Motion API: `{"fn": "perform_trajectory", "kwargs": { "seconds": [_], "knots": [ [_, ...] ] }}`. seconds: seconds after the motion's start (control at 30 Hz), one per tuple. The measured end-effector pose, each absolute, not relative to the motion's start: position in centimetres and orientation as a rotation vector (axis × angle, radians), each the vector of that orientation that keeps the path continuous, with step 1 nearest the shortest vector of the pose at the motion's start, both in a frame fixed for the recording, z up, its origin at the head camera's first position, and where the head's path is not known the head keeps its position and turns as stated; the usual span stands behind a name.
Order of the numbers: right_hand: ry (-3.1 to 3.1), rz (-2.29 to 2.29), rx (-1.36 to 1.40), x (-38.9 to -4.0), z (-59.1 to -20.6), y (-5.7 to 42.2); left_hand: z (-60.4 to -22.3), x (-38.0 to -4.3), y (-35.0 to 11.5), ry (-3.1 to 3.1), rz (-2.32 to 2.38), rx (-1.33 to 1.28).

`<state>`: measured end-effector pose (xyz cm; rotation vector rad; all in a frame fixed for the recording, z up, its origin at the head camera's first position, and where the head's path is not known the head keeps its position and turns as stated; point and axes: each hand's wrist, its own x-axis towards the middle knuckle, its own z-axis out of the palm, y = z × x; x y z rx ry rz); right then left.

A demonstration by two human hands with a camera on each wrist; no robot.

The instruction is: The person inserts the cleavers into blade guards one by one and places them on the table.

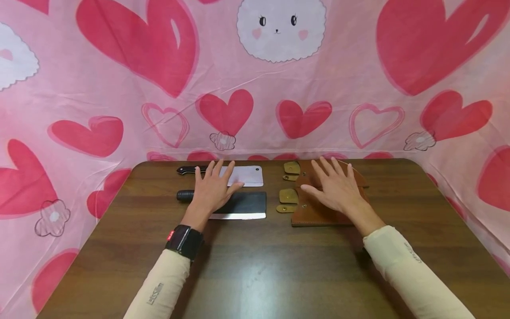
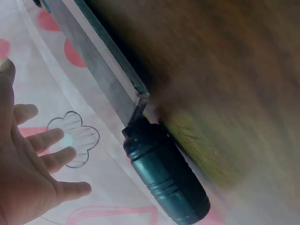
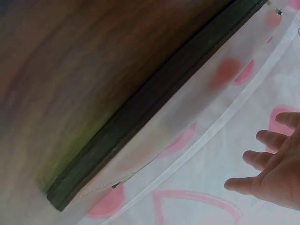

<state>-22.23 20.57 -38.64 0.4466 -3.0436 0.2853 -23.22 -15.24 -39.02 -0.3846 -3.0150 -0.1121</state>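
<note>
My left hand (image 1: 212, 189), fingers spread and holding nothing, is over two cleavers on the table. The front cleaver (image 1: 249, 203) has a dark blade with a bright edge; its ribbed black handle (image 2: 166, 173) shows large in the left wrist view. Behind it lies a cleaver with a pale blade (image 1: 251, 175) and a dark handle. My right hand (image 1: 336, 188) is likewise spread and holds nothing, over two brown leather sheaths. It partly hides the front sheath (image 1: 312, 215) and the rear sheath (image 1: 358, 178). In the right wrist view, the fingers (image 3: 262, 159) appear apart from the sheath's edge (image 3: 154, 101).
The dark wooden table (image 1: 255, 266) ends at a pink cloth backdrop (image 1: 263, 79) printed with hearts. Olive-tan straps (image 1: 288, 196) with snaps stick out from the sheaths' left side, towards the cleaver blades. A black band (image 1: 185, 241) circles the left wrist.
</note>
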Motion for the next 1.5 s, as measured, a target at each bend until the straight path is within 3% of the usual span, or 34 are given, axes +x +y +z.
{"fn": "perform_trajectory", "kwargs": {
  "seconds": [1.5],
  "knots": [
    [-3.033,0.431,0.871,-21.1,-40.3,26.3,-39.9,-22.2,-21.2,-3.040,-0.730,-0.372]
  ]
}}
